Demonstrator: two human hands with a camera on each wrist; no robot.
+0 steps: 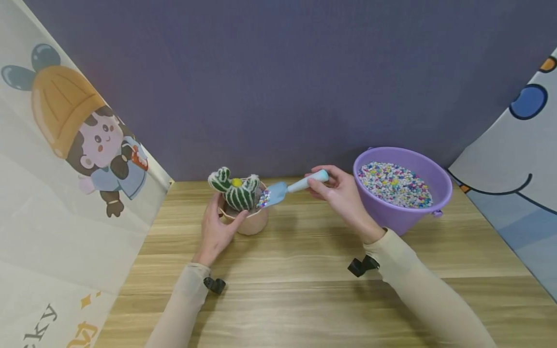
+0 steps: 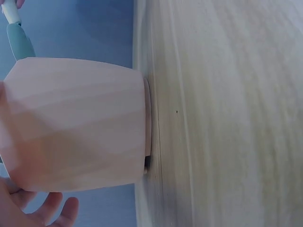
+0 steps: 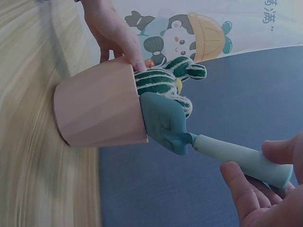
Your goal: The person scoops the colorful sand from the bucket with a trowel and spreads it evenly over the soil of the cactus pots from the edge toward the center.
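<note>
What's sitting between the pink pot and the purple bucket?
In the head view, the blue scoop with beads and the right hand holding it lie between the pink pot and purple bucket; below them, bare table.

Pink pot [image 1: 252,223], green-and-white striped cactus [image 1: 237,193] (yellow dot), blue scoop [image 1: 287,188], purple bucket [image 1: 402,220], multicoloured beads [image 1: 393,183]

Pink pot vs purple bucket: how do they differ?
The pink pot is smaller than the purple bucket. The pot holds a striped green cactus; the bucket is filled with coloured beads. The left hand grips the pot; nothing touches the bucket. Both stand upright on the wooden table.
</note>
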